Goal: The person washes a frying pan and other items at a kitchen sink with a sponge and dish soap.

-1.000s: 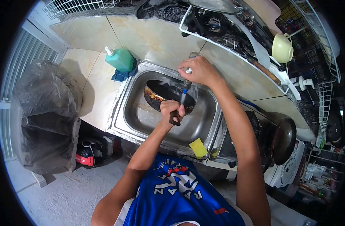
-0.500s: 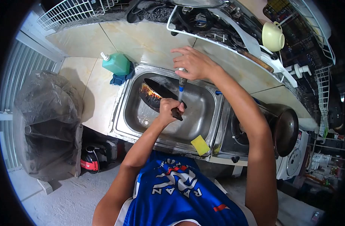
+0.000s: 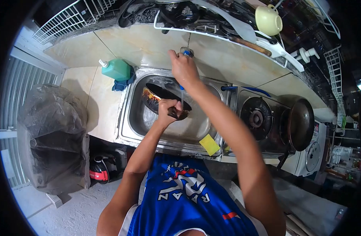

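My left hand (image 3: 168, 111) is closed round the handle of a dark, scorched pan (image 3: 153, 100), which is tilted in the metal sink (image 3: 127, 128). Water runs from the blue-tipped faucet (image 3: 182, 87) beside the pan. At the wall above the sink, my right hand (image 3: 184, 67) is at the faucet's blue-and-grey upper part (image 3: 186, 52); its fingers are bent, and the hand hides most of the faucet. A yellow sponge (image 3: 209, 144) lies on the sink's front right rim.
A green soap bottle (image 3: 116, 70) stands on a blue cloth (image 3: 123, 84) left of the sink. To the right are a gas stove (image 3: 256, 117) and another pan (image 3: 301, 124). A rack (image 3: 212, 32) with utensils and a yellow cup (image 3: 268, 20) hangs above.
My right hand has gone from open fingers over the faucet to bent fingers at its upper part by the wall. My left hand still holds the pan. The view has shifted slightly.
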A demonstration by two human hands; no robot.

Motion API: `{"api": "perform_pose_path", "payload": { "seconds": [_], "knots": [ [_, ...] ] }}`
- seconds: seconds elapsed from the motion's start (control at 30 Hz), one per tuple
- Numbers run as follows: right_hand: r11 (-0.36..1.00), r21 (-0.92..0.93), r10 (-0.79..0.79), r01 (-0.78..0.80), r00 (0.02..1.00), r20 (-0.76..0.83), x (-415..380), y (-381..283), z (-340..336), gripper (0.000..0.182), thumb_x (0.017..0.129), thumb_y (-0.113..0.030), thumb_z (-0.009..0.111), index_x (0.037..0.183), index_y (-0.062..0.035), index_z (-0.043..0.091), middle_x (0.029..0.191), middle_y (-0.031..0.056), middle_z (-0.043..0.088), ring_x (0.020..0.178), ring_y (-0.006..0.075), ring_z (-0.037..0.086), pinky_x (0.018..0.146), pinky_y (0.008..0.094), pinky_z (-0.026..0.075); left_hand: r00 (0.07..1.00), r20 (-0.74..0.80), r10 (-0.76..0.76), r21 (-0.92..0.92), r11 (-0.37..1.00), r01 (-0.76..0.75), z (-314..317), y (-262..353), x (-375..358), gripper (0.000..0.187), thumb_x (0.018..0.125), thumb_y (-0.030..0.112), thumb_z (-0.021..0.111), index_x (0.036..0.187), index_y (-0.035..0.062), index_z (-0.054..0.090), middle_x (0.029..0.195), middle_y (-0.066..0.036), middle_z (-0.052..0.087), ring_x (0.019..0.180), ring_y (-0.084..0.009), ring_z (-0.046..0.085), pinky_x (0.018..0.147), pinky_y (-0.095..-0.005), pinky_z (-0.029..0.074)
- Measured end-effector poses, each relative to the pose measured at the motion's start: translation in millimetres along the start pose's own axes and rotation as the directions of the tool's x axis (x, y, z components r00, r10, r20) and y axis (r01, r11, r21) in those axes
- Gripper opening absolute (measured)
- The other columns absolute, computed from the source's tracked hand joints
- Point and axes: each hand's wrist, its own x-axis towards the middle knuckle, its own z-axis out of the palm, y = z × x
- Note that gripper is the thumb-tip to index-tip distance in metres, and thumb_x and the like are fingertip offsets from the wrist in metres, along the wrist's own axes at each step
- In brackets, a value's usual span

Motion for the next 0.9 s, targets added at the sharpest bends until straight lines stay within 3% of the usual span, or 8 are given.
{"api": "perform_pose_path", "payload": {
  "seconds": [0.1, 0.13, 0.27, 0.37, 0.47, 0.6, 0.7, 0.9],
  "knots": [
    [0.981, -0.023, 0.19, -0.192, 0.979, -0.069, 2, -11, 6, 0.03, 0.081, -0.001, 0.051, 0.11, -0.004, 0.055, 0.076, 0.0197, 0.065, 0.071, 0.039, 0.066, 0.062, 0.0471, 0.053, 0.997, 0.051, -0.057, -0.053, 0.997, 0.06, -18, 9, 13, 0.033, 0.082, 0.004, 0.059, 0.053, 0.0004, 0.043, 0.046, -0.012, 0.041, 0.036, -0.0231, 0.042, 0.041, -0.0321, 0.032],
    [0.979, -0.015, 0.2, -0.202, 0.977, -0.078, 4, -12, 8, 0.03, 0.081, -0.001, 0.051, 0.11, -0.004, 0.055, 0.076, 0.0197, 0.065, 0.071, 0.039, 0.066, 0.062, 0.0471, 0.053, 0.99, 0.094, -0.108, -0.05, 0.992, 0.113, -20, 8, 15, 0.037, 0.085, 0.008, 0.057, 0.053, 0.0017, 0.04, 0.046, -0.009, 0.034, 0.038, -0.0189, 0.038, 0.044, -0.033, 0.029],
    [0.923, 0.219, 0.355, -0.315, 0.918, -0.178, 5, -17, 12, 0.024, 0.083, -0.001, 0.05, 0.105, -0.0029, 0.057, 0.079, 0.0212, 0.066, 0.072, 0.0413, 0.065, 0.064, 0.0478, 0.052, 0.965, 0.238, -0.111, -0.047, 0.991, 0.125, -28, 34, 42, 0.032, 0.084, 0.007, 0.057, 0.056, -0.0001, 0.044, 0.048, -0.009, 0.037, 0.041, -0.0157, 0.036, 0.044, -0.0323, 0.031],
    [0.824, 0.434, 0.466, -0.364, 0.871, -0.154, 7, -16, 21, 0.022, 0.083, -0.003, 0.052, 0.105, -0.0044, 0.056, 0.086, 0.0184, 0.067, 0.079, 0.0409, 0.064, 0.073, 0.0505, 0.048, 0.903, 0.413, -0.116, 0.024, 0.993, 0.116, -43, 44, 58, 0.013, 0.077, 0.007, 0.063, 0.068, -0.003, 0.062, 0.063, -0.018, 0.061, 0.054, -0.0276, 0.06, 0.056, -0.0339, 0.046],
    [0.732, 0.529, 0.588, -0.429, 0.791, -0.172, 11, -21, 20, 0.015, 0.091, -0.007, 0.048, 0.102, -0.0055, 0.058, 0.086, 0.0219, 0.066, 0.082, 0.0422, 0.064, 0.073, 0.0499, 0.049, 0.887, 0.431, -0.167, 0.126, 0.984, 0.124, -61, 42, 64, 0.015, 0.075, 0.009, 0.066, 0.069, -0.0036, 0.063, 0.061, -0.018, 0.06, 0.05, -0.0278, 0.057, 0.055, -0.0335, 0.044],
    [0.771, 0.509, 0.505, -0.381, 0.854, -0.125, 8, -14, 18, 0.014, 0.094, -0.011, 0.047, 0.102, -0.0061, 0.058, 0.089, 0.0201, 0.067, 0.085, 0.0423, 0.063, 0.075, 0.0498, 0.048, 0.895, 0.439, -0.086, 0.063, 0.996, 0.065, -76, 61, 73, 0.022, 0.077, 0.01, 0.065, 0.062, -0.0029, 0.056, 0.053, -0.014, 0.052, 0.046, -0.0239, 0.049, 0.051, -0.0325, 0.039],
    [0.781, 0.488, 0.468, -0.389, 0.882, -0.046, 7, -6, 15, 0.018, 0.097, -0.017, 0.044, 0.103, -0.0065, 0.057, 0.091, 0.02, 0.067, 0.086, 0.0411, 0.063, 0.075, 0.0497, 0.049, 0.819, 0.557, -0.138, 0.034, 0.989, 0.144, -86, 66, 78, 0.034, 0.08, 0.007, 0.059, 0.054, -0.0003, 0.038, 0.048, -0.008, 0.034, 0.045, -0.017, 0.033, 0.048, -0.0341, 0.03],
    [0.816, 0.426, 0.434, -0.39, 0.901, -0.008, 7, 3, 19, 0.022, 0.098, -0.019, 0.041, 0.102, -0.0057, 0.057, 0.093, 0.0189, 0.067, 0.092, 0.0409, 0.062, 0.077, 0.0495, 0.049, 0.82, 0.547, -0.166, 0.002, 0.98, 0.197, -109, 54, 73, 0.033, 0.08, 0.007, 0.058, 0.056, -0.0013, 0.037, 0.05, -0.008, 0.031, 0.047, -0.0156, 0.031, 0.048, -0.0341, 0.028]
  ]
}}
